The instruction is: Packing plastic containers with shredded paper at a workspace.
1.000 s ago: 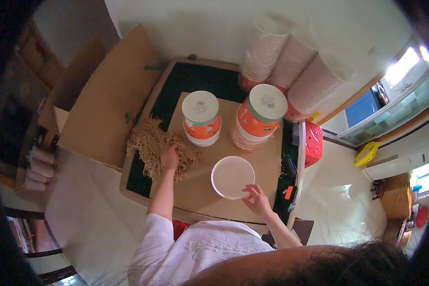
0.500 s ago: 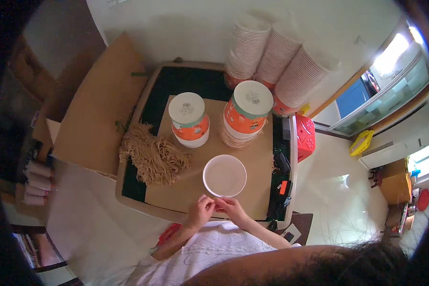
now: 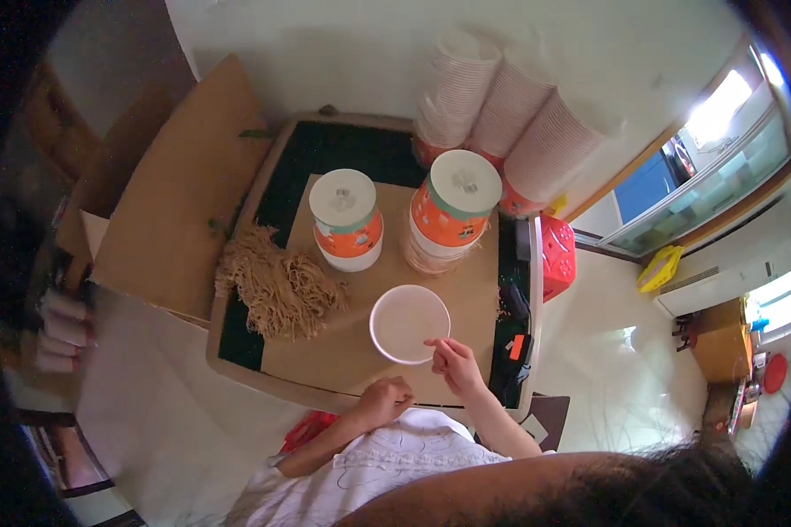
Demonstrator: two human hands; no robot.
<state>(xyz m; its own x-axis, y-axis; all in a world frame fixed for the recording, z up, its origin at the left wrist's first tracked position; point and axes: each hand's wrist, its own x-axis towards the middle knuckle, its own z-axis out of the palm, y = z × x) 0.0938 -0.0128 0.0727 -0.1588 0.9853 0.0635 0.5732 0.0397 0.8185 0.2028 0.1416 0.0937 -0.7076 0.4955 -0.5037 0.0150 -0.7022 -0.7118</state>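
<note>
A white paper bowl [image 3: 404, 307] stands open side up on the cardboard sheet in front of me. My right hand [image 3: 457, 366] is at the bowl's near right rim, fingers bent together in a pinch, the tips over the edge. What they hold, if anything, is too small to make out. Close to my body, my left hand [image 3: 387, 401] is curled closed and apart from the bowl; its contents are hidden. A tangled bundle of tan paper cord [image 3: 281, 285] lies at the left. Upturned orange-and-white bowls [image 3: 349, 230] and a taller upturned stack [image 3: 453, 206] stand beyond.
Tall stacks of white bowls [image 3: 457, 88] lean by the wall at the back right. Along the table's right edge lie black items and an orange piece [image 3: 516, 346]. A large cardboard panel [image 3: 185, 184] stands at left, a red stool [image 3: 555, 255] at right.
My hands, together at the bowl's near edge before, have parted. The right one moved up and right to the rim; the left drew back toward my body.
</note>
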